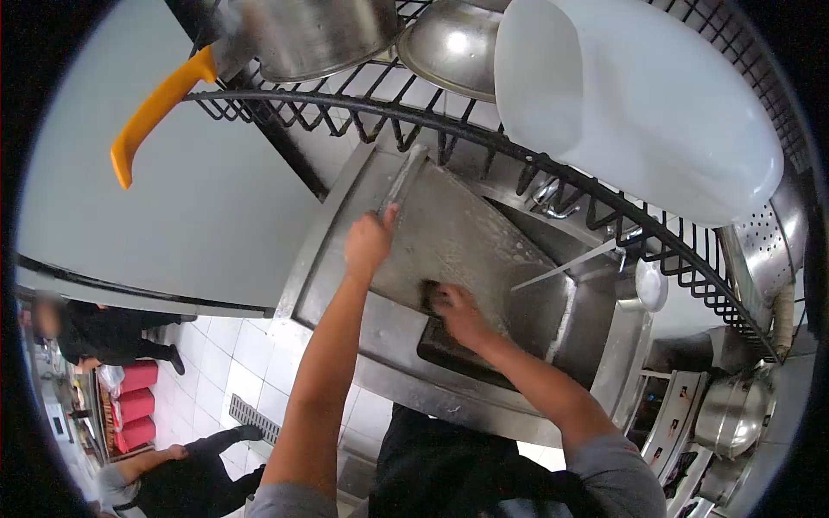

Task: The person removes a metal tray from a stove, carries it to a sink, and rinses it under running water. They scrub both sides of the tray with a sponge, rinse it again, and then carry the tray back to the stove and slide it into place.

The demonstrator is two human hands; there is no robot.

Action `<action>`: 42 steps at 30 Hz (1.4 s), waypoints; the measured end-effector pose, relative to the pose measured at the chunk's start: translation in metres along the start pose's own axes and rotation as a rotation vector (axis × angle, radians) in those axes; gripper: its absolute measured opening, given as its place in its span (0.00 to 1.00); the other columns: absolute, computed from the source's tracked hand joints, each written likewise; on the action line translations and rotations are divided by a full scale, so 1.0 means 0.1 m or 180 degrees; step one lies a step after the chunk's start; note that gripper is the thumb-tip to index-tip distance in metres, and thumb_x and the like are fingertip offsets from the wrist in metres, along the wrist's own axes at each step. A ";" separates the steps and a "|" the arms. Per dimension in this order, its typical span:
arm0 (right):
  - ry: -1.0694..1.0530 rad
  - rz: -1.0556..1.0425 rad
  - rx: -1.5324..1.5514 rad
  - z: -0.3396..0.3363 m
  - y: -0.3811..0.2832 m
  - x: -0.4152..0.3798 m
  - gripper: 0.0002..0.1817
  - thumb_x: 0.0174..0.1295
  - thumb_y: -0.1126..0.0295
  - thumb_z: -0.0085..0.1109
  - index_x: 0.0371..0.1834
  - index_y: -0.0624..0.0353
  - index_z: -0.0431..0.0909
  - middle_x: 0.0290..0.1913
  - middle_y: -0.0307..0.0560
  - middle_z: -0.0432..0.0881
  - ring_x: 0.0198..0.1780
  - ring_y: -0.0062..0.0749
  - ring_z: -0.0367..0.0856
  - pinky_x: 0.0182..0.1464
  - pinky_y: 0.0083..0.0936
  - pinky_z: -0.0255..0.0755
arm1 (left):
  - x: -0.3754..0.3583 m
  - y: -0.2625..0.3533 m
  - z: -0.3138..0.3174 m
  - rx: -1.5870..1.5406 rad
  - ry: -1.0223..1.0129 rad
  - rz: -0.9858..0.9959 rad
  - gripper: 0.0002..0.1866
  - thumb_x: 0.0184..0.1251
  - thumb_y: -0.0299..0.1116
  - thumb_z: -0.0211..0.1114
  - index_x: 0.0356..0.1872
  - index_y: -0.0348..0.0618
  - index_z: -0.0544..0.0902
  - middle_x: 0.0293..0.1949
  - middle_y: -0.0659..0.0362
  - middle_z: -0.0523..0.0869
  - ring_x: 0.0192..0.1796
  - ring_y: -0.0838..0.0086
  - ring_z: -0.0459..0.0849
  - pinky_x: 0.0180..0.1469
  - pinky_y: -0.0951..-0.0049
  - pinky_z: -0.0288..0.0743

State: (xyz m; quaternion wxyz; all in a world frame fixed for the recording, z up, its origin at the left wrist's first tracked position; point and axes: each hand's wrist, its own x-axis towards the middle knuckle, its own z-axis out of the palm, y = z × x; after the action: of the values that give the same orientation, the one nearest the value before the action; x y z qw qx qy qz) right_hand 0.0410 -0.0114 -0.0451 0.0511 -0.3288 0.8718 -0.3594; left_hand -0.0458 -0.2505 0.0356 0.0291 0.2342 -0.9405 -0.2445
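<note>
A large flat metal tray (462, 220), wet and streaked with suds, lies tilted across the steel sink (596, 324) and its drainboard. My left hand (370, 244) is closed around the tray's raised left rim, thumb pointing up along it. In my right hand (465, 318) is a dark scouring pad (429, 296), pressed against the tray's lower part; the fingers partly cover the pad. From the right, a thin stream of water (570, 264) runs down onto the tray near its right edge. A metal faucet (553, 200) shows behind the rack.
Overhead, a black wire rack (484, 134) carries a metal pot (324, 34), a metal bowl (449, 47), a big white tub (639, 95) and something with an orange handle (160, 112). Pots (734, 414) stand at lower right. Two people (112, 332) are on the tiled floor at left.
</note>
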 end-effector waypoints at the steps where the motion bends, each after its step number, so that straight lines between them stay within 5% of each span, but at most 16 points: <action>1: 0.0010 0.0676 0.0707 -0.03 0.16 -0.27 0.22 0.54 0.79 0.50 0.56 0.64 0.74 0.58 0.57 0.70 0.60 0.57 0.70 0.62 0.41 0.65 | 0.00 0.00 0.00 -0.0014 -0.0019 0.0000 0.37 0.67 0.65 0.49 0.34 0.34 0.83 0.36 0.36 0.84 0.44 0.42 0.83 0.48 0.48 0.76; 6: 0.0606 0.1323 -0.0779 0.00 0.86 -1.17 0.23 0.50 0.87 0.49 0.52 0.67 0.76 0.58 0.60 0.70 0.59 0.56 0.70 0.62 0.40 0.66 | -0.03 0.01 -0.01 0.0022 -0.0016 -0.0048 0.37 0.67 0.66 0.49 0.37 0.34 0.83 0.39 0.36 0.84 0.45 0.42 0.83 0.48 0.48 0.76; 11: 0.0500 0.0042 0.0043 0.25 -0.07 0.01 0.23 0.52 0.84 0.51 0.54 0.66 0.75 0.62 0.58 0.66 0.65 0.53 0.63 0.66 0.39 0.61 | -0.03 0.02 -0.07 0.0103 -0.0193 0.0063 0.38 0.68 0.66 0.47 0.41 0.32 0.82 0.41 0.35 0.83 0.47 0.42 0.82 0.50 0.48 0.75; 12: 0.0504 0.0681 0.1078 0.15 -0.45 0.36 0.25 0.55 0.79 0.52 0.60 0.64 0.71 0.64 0.57 0.64 0.66 0.53 0.62 0.67 0.40 0.59 | -0.03 -0.01 -0.06 0.0024 -0.0148 0.0100 0.38 0.68 0.66 0.47 0.42 0.32 0.81 0.42 0.35 0.83 0.48 0.42 0.82 0.50 0.48 0.74; 13: 0.0585 0.0439 0.1907 0.23 -0.54 0.63 0.26 0.59 0.77 0.51 0.63 0.63 0.67 0.69 0.56 0.61 0.68 0.52 0.60 0.68 0.43 0.58 | -0.03 -0.03 -0.03 -0.0062 -0.0126 0.0165 0.38 0.68 0.66 0.47 0.42 0.31 0.81 0.42 0.35 0.83 0.48 0.42 0.81 0.50 0.48 0.74; 15: 0.0848 -0.0443 -0.0706 0.26 -0.69 0.79 0.28 0.58 0.76 0.53 0.66 0.65 0.66 0.72 0.54 0.59 0.72 0.50 0.58 0.70 0.42 0.56 | -0.17 0.12 -0.25 -0.0486 -0.0325 0.0293 0.38 0.68 0.65 0.48 0.33 0.29 0.82 0.37 0.34 0.83 0.45 0.40 0.82 0.46 0.49 0.74; 18: 0.0569 -0.0838 -0.0429 0.14 -0.50 0.52 0.28 0.59 0.77 0.50 0.66 0.67 0.66 0.75 0.53 0.54 0.75 0.48 0.53 0.73 0.41 0.53 | -0.12 0.08 -0.12 -0.0255 0.0020 0.0359 0.39 0.69 0.63 0.50 0.32 0.25 0.82 0.34 0.32 0.83 0.42 0.38 0.81 0.44 0.49 0.72; 20: 0.0402 -0.0297 -0.0238 0.13 -0.01 0.10 0.27 0.59 0.79 0.48 0.66 0.66 0.66 0.74 0.56 0.56 0.75 0.50 0.53 0.76 0.40 0.49 | -0.01 0.01 -0.03 -0.0105 -0.0051 0.0306 0.39 0.70 0.62 0.49 0.32 0.25 0.82 0.33 0.32 0.82 0.41 0.38 0.81 0.44 0.48 0.72; 24: 0.1724 0.1939 0.0951 0.16 1.61 -1.22 0.26 0.57 0.81 0.46 0.63 0.63 0.71 0.70 0.58 0.64 0.71 0.51 0.60 0.74 0.41 0.49 | 0.00 0.01 0.03 -0.0112 0.0295 0.0875 0.39 0.70 0.63 0.48 0.30 0.26 0.82 0.32 0.32 0.82 0.41 0.37 0.81 0.44 0.48 0.72; 25: 0.1129 0.2150 -0.0560 0.57 2.40 -1.85 0.22 0.58 0.78 0.49 0.57 0.61 0.76 0.65 0.58 0.70 0.69 0.49 0.64 0.72 0.43 0.53 | 0.13 -0.13 0.12 -0.0059 0.0237 0.0835 0.39 0.70 0.63 0.49 0.30 0.26 0.82 0.32 0.32 0.82 0.40 0.37 0.80 0.43 0.48 0.72; 31: 0.1727 0.3887 0.1741 0.48 2.04 -1.57 0.21 0.60 0.75 0.45 0.57 0.66 0.75 0.59 0.64 0.74 0.65 0.62 0.65 0.70 0.51 0.56 | 0.06 -0.06 0.09 0.0032 0.0081 0.0643 0.39 0.71 0.62 0.49 0.31 0.25 0.82 0.31 0.33 0.82 0.35 0.44 0.81 0.41 0.52 0.73; 34: 0.2077 0.2633 0.0032 0.61 0.99 -0.49 0.25 0.64 0.70 0.48 0.64 0.68 0.63 0.72 0.64 0.56 0.74 0.58 0.51 0.74 0.48 0.46 | 0.04 -0.03 0.12 -0.0505 0.0191 0.0676 0.38 0.72 0.61 0.49 0.32 0.24 0.82 0.29 0.36 0.83 0.34 0.50 0.82 0.42 0.54 0.74; 36: 0.1581 0.1264 0.0434 0.02 0.51 -0.14 0.26 0.66 0.64 0.51 0.65 0.65 0.65 0.72 0.63 0.59 0.74 0.56 0.52 0.74 0.45 0.48 | 0.11 -0.13 0.11 -0.0590 0.0140 0.0469 0.38 0.73 0.60 0.48 0.34 0.24 0.81 0.28 0.39 0.83 0.34 0.53 0.82 0.42 0.55 0.74; 39: 0.2049 0.0138 -0.0029 0.19 0.99 0.26 0.27 0.65 0.63 0.51 0.66 0.62 0.65 0.69 0.59 0.64 0.72 0.55 0.58 0.73 0.46 0.51 | 0.44 -0.61 0.20 -0.0441 -0.0208 0.0803 0.35 0.75 0.57 0.47 0.36 0.24 0.80 0.25 0.47 0.80 0.31 0.59 0.78 0.38 0.58 0.72; 41: 0.2232 0.1435 0.1283 -0.02 1.41 0.11 0.22 0.63 0.64 0.53 0.59 0.61 0.72 0.65 0.58 0.70 0.69 0.53 0.64 0.72 0.43 0.55 | 0.57 -0.62 0.28 -0.0564 -0.0060 0.1067 0.35 0.76 0.56 0.46 0.35 0.24 0.79 0.24 0.49 0.79 0.29 0.61 0.75 0.36 0.59 0.71; 42: 0.2607 0.0997 0.0291 -0.11 1.85 -0.07 0.19 0.61 0.66 0.53 0.55 0.59 0.74 0.62 0.58 0.73 0.66 0.54 0.67 0.71 0.43 0.57 | 0.37 -0.42 0.19 -0.0424 -0.0130 0.0941 0.34 0.76 0.55 0.47 0.34 0.25 0.79 0.23 0.51 0.78 0.28 0.62 0.72 0.35 0.60 0.69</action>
State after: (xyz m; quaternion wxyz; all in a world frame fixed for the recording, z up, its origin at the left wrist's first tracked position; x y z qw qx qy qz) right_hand -0.0563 0.0965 -0.1603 -0.2303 -0.0205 0.8426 -0.4863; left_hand -0.0641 -0.2915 -0.0036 0.0611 0.0858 -0.9468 -0.3041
